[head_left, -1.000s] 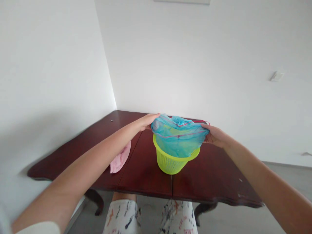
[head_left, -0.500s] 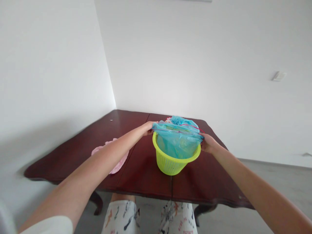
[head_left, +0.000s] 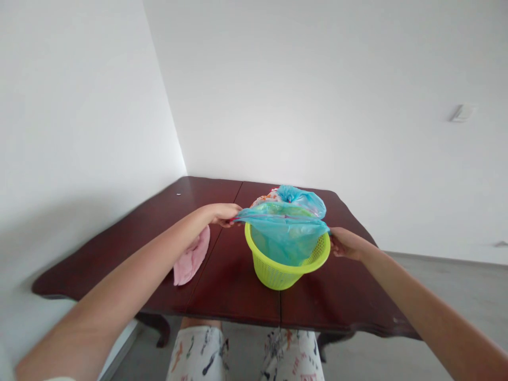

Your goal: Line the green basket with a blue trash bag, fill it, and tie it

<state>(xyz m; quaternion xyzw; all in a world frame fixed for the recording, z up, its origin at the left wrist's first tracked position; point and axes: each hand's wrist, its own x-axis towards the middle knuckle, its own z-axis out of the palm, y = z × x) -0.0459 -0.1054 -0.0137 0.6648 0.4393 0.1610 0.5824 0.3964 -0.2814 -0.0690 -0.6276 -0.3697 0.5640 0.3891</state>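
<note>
Left hand [head_left: 226, 214] and right hand [head_left: 344, 243] sit wider apart than before, each grip holding the blue bag [head_left: 286, 235], partly inside the basket [head_left: 273, 275].

Nothing legible; lettering [head_left: 296, 366] on shorts [head_left: 194, 352] blurred

On the dark red table [head_left: 234, 280], a lime basket [head_left: 278, 274] is set between left fingers [head_left: 232, 208] and right fingers [head_left: 337, 239], a pink cloth [head_left: 192, 264] nearer than the left, a blue bundle [head_left: 310, 200] beyond these 2.
</note>
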